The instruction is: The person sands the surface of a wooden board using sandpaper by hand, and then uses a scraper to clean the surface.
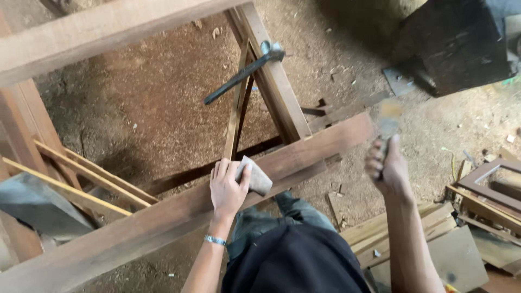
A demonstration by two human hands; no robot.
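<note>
My left hand [228,187] presses a folded piece of grey sandpaper [256,176] against the near rail of a wooden frame [163,217]. A bracelet sits on that wrist. Out to the right of the frame, my right hand [385,165] is raised and shut on the handle of a flat-bladed tool [388,120]; motion blurs its blade. A hammer [244,73] with a dark handle lies across the frame's upright crosspiece [277,87].
Sawdust covers the ground [163,103] under the frame. Thin wooden strips [81,184] lean at left. Boards and a small frame [488,184] lie stacked at right. A dark block [456,43] stands top right.
</note>
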